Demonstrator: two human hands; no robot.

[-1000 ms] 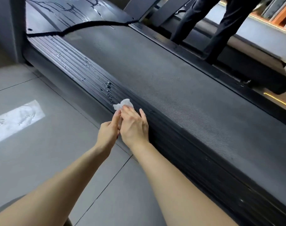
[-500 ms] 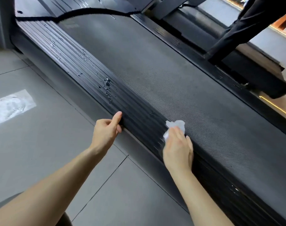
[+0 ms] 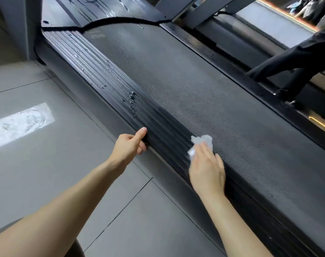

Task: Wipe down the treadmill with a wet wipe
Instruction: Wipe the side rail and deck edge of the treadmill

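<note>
1. now wiping along the ribbed side rail [image 3: 158, 115] of the treadmill [image 3: 195, 86], at the seam where the rail meets the running belt [image 3: 223, 112].
2. right hand [image 3: 207, 170]: laid flat, fingers fairly straight, pressing the crumpled wet wipe [image 3: 201, 143] down onto the inner ribs of the rail; wipe poking out past the fingertips toward the far side.
3. left hand [image 3: 129, 145]: loosely curled round the rail's outer left edge, thumb up on top of the ribs, gripping the edge as a brace; no cloth in it.
4. long axis of the rail: running diagonally from far left to near right, so any stroke has to follow that line rather than cut across it.
5. water droplets [image 3: 132, 102]: sitting on the ribs farther up, to the far left of both hands, nearer the left hand than the wipe.
6. likely next call: carrying the wipe up the rail toward those drops, passing just right of the bracing thumb; right hand already on the wipe and thus the one to travel.
7. off to the far right: dark-trousered legs [image 3: 295, 60] of another person on a neighbouring machine [image 3: 317, 106], well apart from the work.
</note>
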